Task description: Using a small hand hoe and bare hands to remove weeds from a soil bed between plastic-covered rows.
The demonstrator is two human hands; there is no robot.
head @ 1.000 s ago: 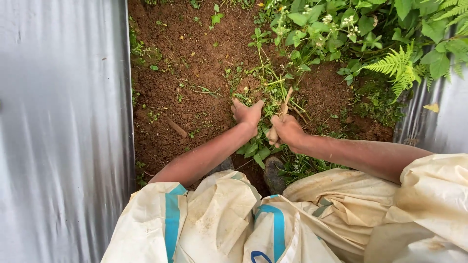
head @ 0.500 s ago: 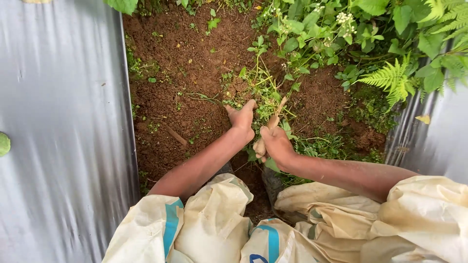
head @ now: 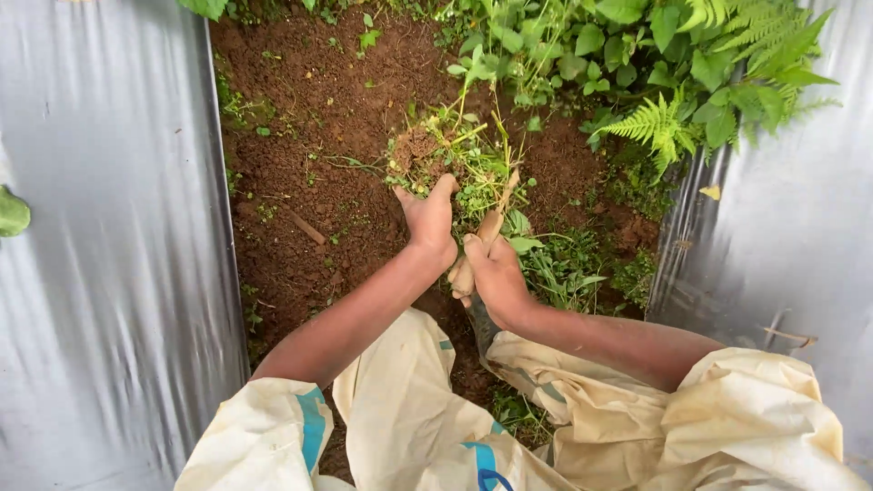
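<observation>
My left hand (head: 429, 223) grips a clump of green weeds (head: 459, 156) with soil clinging to their roots, lifted just above the brown soil bed (head: 309, 136). My right hand (head: 496, 273) is closed around the wooden handle of a small digging tool (head: 486, 232), right beside the left hand. The tool's working end is hidden among the weeds. Both forearms reach out from cream sleeves with blue trim.
Silver plastic sheeting (head: 100, 255) covers the ground on the left, and silver sheeting (head: 782, 227) also lies on the right. Leafy plants and a fern (head: 664, 123) fill the upper right. Small weeds (head: 568, 268) grow near my right hand. My cream trousers (head: 418, 427) are below.
My hands have shifted slightly left and up in view. The weed clump now stands out of the soil with a ball of earth on its roots.
</observation>
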